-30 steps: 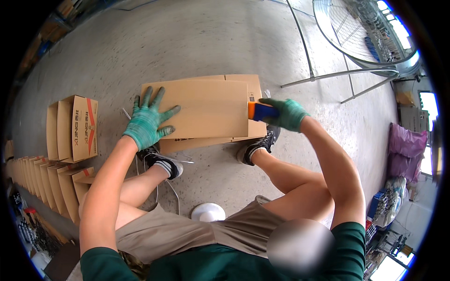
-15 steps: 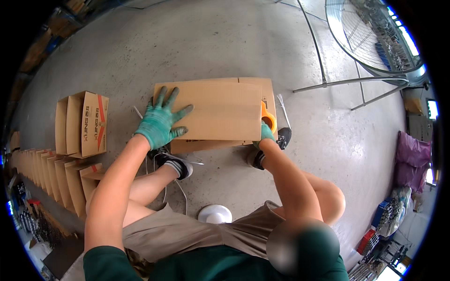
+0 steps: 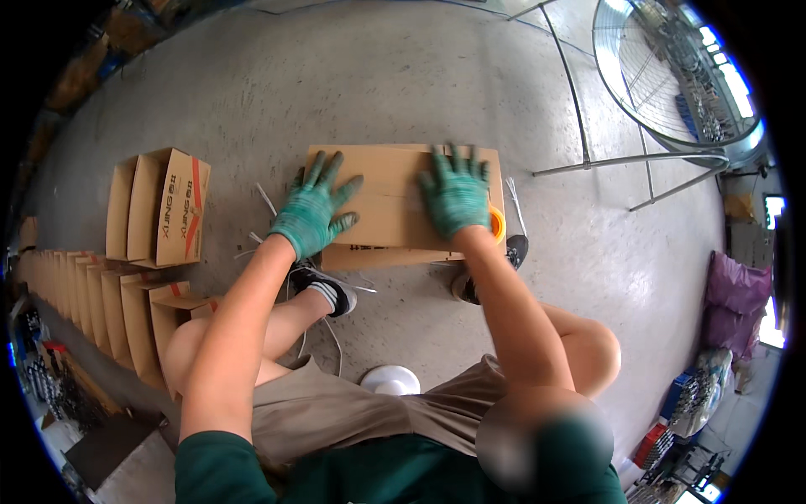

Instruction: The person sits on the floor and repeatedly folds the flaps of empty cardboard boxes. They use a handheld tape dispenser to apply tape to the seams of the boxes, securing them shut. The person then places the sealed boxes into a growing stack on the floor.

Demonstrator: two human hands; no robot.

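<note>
Concrete floor — L hand splayed on carton; R hand, blurred, spread on/just over it; tape by R wrist. Step: prob. steadying — next move likely needs edge grip.

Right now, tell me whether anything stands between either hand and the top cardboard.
Nothing visible does, apart from the gloves. The left hand lies spread on the top cardboard; the right hand, blurred, is spread over its right part, contact unclear. The orange roll is off to the side, by the cardboard's right edge.
</note>
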